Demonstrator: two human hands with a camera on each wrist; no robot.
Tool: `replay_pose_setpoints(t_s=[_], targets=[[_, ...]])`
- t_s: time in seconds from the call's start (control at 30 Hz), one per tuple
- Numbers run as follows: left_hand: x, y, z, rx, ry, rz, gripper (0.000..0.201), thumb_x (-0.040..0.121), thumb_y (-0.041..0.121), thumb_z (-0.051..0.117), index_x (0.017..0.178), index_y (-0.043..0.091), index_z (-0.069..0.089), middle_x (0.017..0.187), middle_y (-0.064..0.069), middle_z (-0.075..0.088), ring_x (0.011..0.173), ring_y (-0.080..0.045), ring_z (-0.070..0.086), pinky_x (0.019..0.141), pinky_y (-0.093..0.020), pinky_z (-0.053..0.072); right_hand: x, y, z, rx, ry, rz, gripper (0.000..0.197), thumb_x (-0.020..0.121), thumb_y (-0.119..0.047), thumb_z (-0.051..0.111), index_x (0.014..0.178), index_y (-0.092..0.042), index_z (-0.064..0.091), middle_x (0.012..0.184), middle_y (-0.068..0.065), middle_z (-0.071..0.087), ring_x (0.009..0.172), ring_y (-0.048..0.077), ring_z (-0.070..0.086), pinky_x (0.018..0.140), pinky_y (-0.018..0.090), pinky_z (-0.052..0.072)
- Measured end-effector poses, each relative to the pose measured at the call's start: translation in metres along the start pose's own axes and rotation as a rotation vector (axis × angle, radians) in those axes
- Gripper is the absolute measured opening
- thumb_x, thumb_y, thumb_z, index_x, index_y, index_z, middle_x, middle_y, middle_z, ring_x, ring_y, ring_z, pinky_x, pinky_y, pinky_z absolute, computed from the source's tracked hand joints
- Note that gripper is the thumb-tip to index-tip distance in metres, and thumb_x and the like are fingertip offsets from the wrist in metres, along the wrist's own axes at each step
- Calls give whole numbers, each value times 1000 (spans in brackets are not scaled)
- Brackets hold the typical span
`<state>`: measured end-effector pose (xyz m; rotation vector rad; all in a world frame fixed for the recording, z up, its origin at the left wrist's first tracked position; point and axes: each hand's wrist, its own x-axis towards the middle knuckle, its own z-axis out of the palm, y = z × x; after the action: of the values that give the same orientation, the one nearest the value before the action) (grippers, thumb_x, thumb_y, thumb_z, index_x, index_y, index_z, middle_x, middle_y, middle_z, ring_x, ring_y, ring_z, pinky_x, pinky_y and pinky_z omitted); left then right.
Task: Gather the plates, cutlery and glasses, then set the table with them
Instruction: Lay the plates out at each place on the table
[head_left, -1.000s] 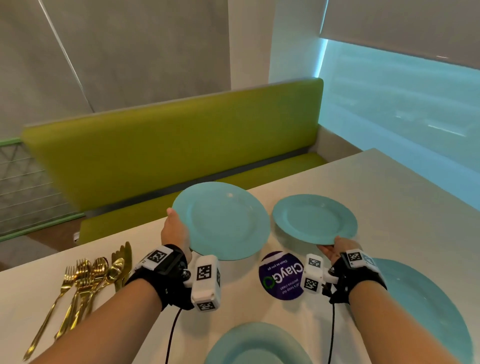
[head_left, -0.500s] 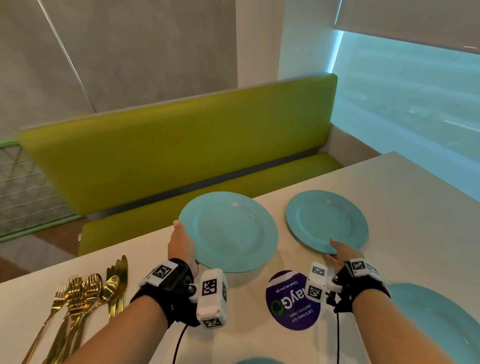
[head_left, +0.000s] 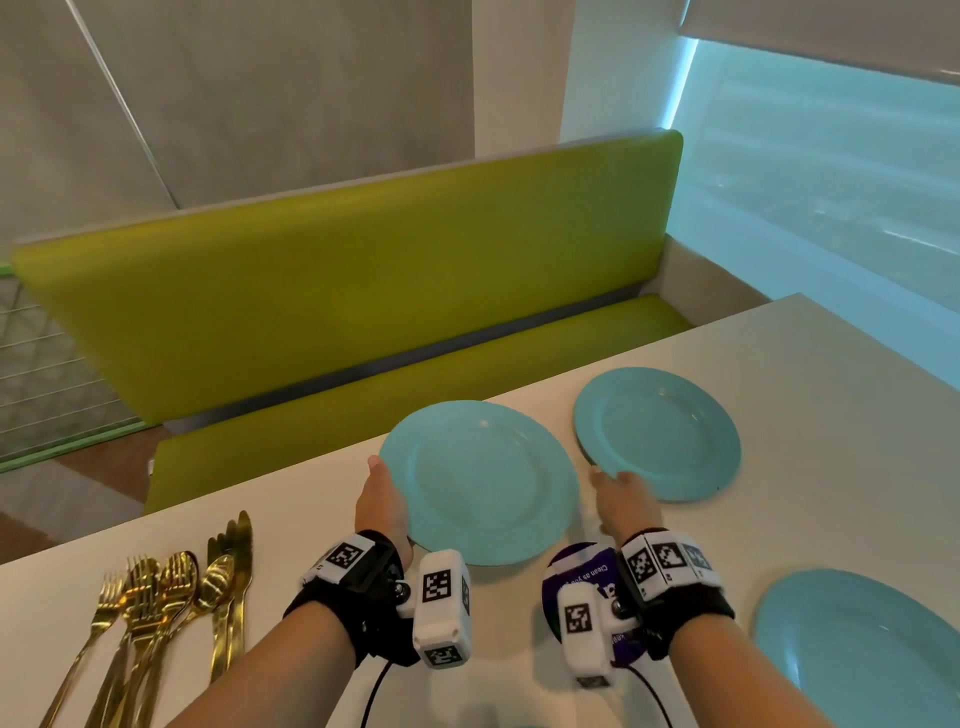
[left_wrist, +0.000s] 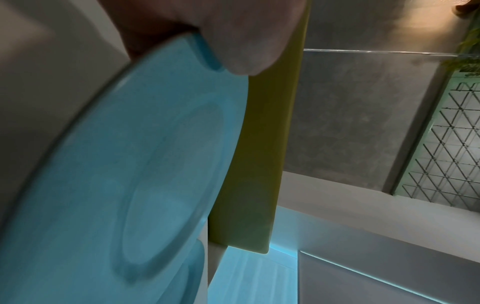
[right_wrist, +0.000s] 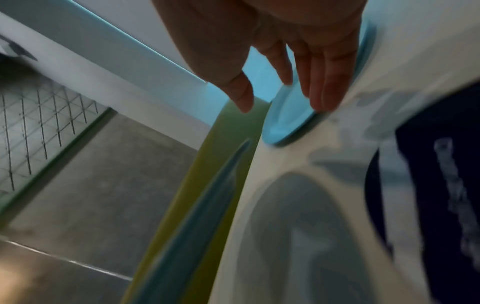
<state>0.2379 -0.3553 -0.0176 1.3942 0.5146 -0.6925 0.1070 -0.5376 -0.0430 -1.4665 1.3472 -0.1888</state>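
My left hand (head_left: 384, 493) grips a teal plate (head_left: 483, 483) by its left rim and holds it slightly above the white table (head_left: 831, 389). In the left wrist view my thumb (left_wrist: 246, 41) lies over that plate's (left_wrist: 130, 185) edge, and the other fingers are hidden beneath. A second teal plate (head_left: 660, 431) lies flat near the table's far edge. My right hand (head_left: 610, 478) is at its near rim, with straight fingers (right_wrist: 327, 82) touching the plate (right_wrist: 288, 115) and holding nothing.
A third teal plate (head_left: 862, 644) lies at the right front. Several gold forks, spoons and knives (head_left: 171, 597) lie in a bunch at the left. A round purple sticker (head_left: 576, 571) is under my right wrist. A green bench (head_left: 337, 291) runs behind the table.
The right plate went from being held in my right hand to lying flat on the table, and the fingers have straightened at its rim. The left plate moved slightly forward.
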Motion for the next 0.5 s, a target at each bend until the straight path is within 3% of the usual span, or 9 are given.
replay_pose_setpoints(t_s=[0.07,0.2,0.23,0.3,0.37,0.43,0.5], targets=[[0,-2,-3,5,7,-14,57,96,53,30,129,13,53,120,-15,64,101,-36,64,87,-48,53,-5,1,19,140,-190,69,43,98,-23,42,130,5,47,119,23,57,95,28,55,92,43,49],[2,-4,-14,35,23,-12,51,98,49,30,121,10,55,108,-16,63,82,-32,62,65,-34,50,-14,3,39,338,-236,155,26,98,-12,41,113,5,54,86,16,58,75,29,57,71,41,50],[4,-4,-18,43,24,-18,50,98,48,30,118,10,55,105,-17,63,78,-31,62,65,-35,50,-16,4,42,378,-240,179,21,98,-10,40,106,1,55,81,14,59,70,28,57,64,38,50],[6,-4,-28,79,20,-34,53,97,49,30,115,8,57,105,-18,64,86,-35,64,74,-42,52,-20,7,49,417,-251,218,18,98,-9,38,91,-4,54,78,13,59,67,27,56,58,35,51],[8,-4,-37,117,17,-53,54,97,49,32,108,3,59,103,-19,66,92,-37,65,83,-48,53,-24,12,57,408,-255,221,23,99,-8,37,83,-7,53,79,12,59,72,29,58,71,45,52],[9,-2,-47,169,60,-44,50,98,45,33,88,1,54,84,-13,62,78,-32,61,75,-42,51,-29,16,65,375,-253,197,22,99,-8,36,84,-5,53,78,11,60,81,32,58,87,55,49],[6,1,-55,281,131,-21,48,98,45,32,89,0,47,74,-7,51,79,-30,54,76,-36,46,-35,18,70,329,-233,178,24,98,-9,37,84,-5,55,79,12,61,85,33,59,90,58,47]])
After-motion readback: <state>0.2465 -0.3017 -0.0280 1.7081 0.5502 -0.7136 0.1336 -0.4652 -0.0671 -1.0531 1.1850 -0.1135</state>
